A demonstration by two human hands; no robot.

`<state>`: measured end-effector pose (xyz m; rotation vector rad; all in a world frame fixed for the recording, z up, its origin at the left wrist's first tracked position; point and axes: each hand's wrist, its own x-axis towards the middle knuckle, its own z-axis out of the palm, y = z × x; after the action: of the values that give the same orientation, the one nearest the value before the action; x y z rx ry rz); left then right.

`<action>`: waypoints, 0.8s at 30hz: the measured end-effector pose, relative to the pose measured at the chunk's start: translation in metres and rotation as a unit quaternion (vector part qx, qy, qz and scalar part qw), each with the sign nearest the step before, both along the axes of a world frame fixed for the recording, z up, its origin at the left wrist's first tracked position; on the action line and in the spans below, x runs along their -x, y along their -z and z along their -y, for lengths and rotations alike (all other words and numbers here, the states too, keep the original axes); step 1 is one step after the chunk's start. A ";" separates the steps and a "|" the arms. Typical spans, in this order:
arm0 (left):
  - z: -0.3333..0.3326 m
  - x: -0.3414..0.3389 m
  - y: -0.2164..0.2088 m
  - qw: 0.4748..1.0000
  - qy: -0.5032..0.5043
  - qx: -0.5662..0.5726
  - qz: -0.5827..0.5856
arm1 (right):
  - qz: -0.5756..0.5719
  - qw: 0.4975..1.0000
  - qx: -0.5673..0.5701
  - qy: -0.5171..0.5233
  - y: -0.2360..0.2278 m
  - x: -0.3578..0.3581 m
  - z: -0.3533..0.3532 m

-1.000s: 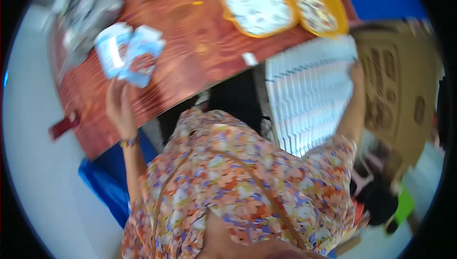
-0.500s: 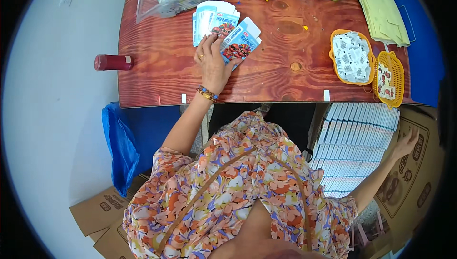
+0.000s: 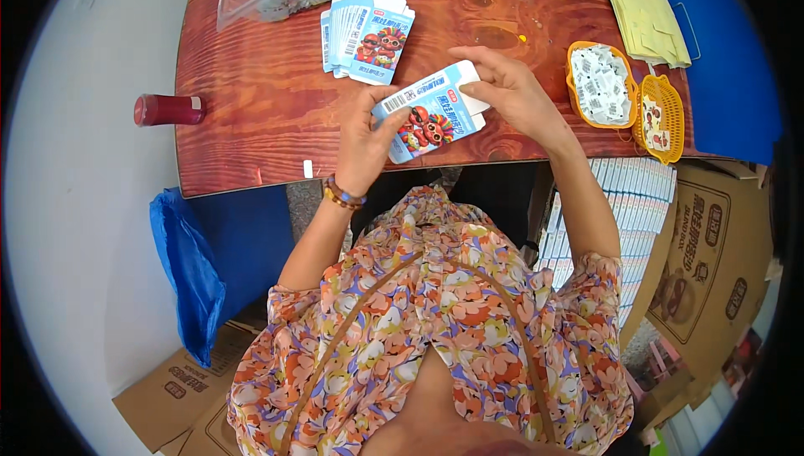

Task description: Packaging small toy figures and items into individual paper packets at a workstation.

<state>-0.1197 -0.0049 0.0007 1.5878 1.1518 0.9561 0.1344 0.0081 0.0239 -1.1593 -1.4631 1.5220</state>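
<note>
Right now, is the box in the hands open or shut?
The box is open near the right hand: its white flap sticks out, untucked. The other end, I can't tell.

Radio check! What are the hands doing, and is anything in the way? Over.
Left hand gripping a blue-white box; right hand at its flap end. Printed face showing. Fanned boxes on the table just beyond; nothing seen blocking the hands.

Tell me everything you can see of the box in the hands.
The box is blue and white, apparently thin card, with cartoon figures in front and white flaps at its right end. Slanting up rightward, it is held over the table, near the front edge. The left hand grips its left end; the right hand appears to touch the flap end.
</note>
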 end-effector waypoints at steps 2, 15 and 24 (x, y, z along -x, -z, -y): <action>0.004 -0.004 -0.009 0.943 -0.004 -0.240 -0.232 | -0.004 1.000 0.001 0.004 0.001 0.005 0.000; 0.000 -0.016 -0.011 0.960 -0.040 -0.192 -0.202 | 0.001 0.973 -0.103 0.204 0.010 0.015 0.000; 0.000 -0.042 -0.002 0.976 -0.073 -0.147 -0.143 | 0.057 0.912 -0.261 0.310 0.042 0.063 0.044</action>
<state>-0.0774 -0.0053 0.0029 1.9480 1.3906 1.0557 0.0713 -0.0363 -0.0182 -1.2217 -1.2844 0.5885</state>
